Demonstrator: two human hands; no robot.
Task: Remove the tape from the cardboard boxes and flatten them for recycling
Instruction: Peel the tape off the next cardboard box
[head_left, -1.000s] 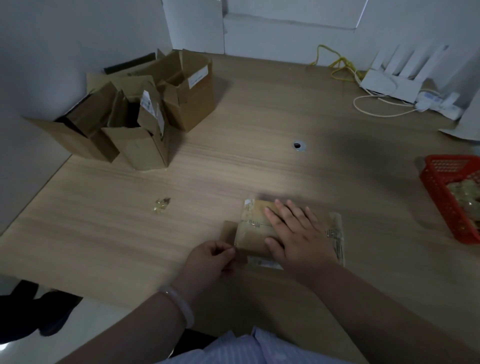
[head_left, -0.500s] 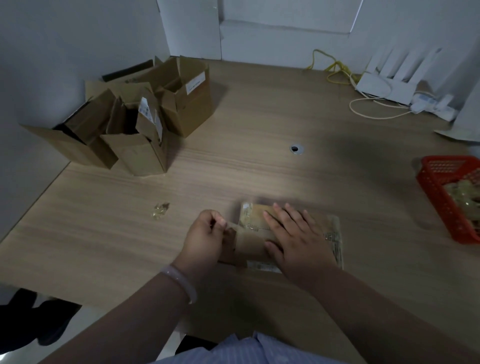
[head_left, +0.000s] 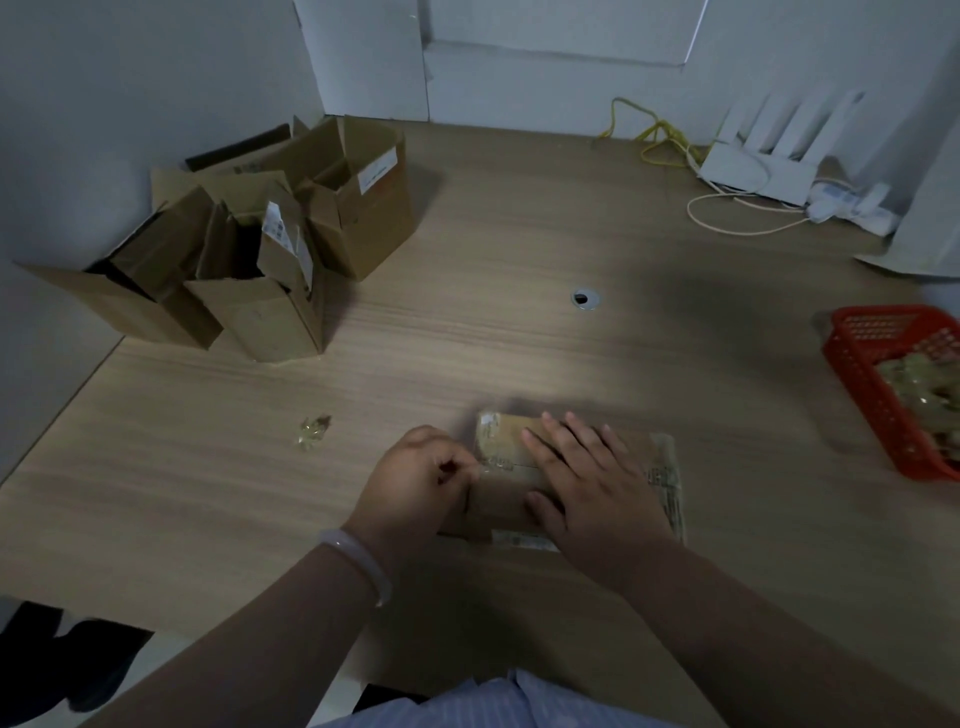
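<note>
— Two hands at work. Left hand: thumb and forefinger pinched on a clear strip of tape at the left edge of the flattened box.
— And the right hand?
— Spread flat, fingers straight, pressing down on top of that box. Nothing gripped.
— Whereabouts on the bench?
— Close to the front edge, lying flat.
— Further out?
— Off to the left, a small crumpled tape ball, apart from the box. Far left corner, a cluster of open boxes, flaps up, near the wall. At the right edge, a red basket holding yellowish crumpled wads. Back right, a white router beside a yellow cable.
</note>
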